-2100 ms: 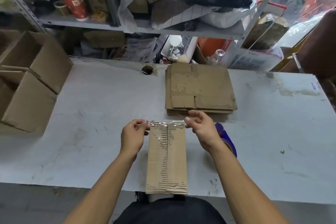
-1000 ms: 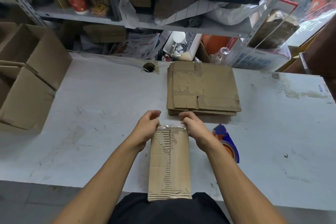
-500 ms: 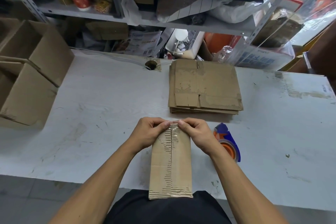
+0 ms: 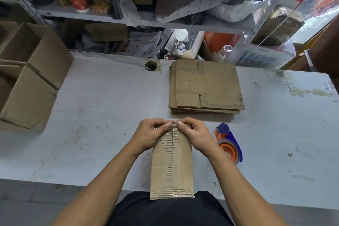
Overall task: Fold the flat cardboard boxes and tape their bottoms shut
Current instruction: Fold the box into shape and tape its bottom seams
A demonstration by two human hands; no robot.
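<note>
Your left hand [image 4: 152, 134] and right hand [image 4: 195, 134] curl over the far end of the upright brown cardboard box [image 4: 172, 167], thumbs pressing clear tape [image 4: 173, 131] down so the seam bonds.

Both forearms come up from the bottom corners of the frame and meet just below centre. Left hand [image 4: 150, 134] and right hand [image 4: 195, 133] sit side by side, fingers curled over the far edge, thumbs pressed down flat, tips almost touching.
</note>
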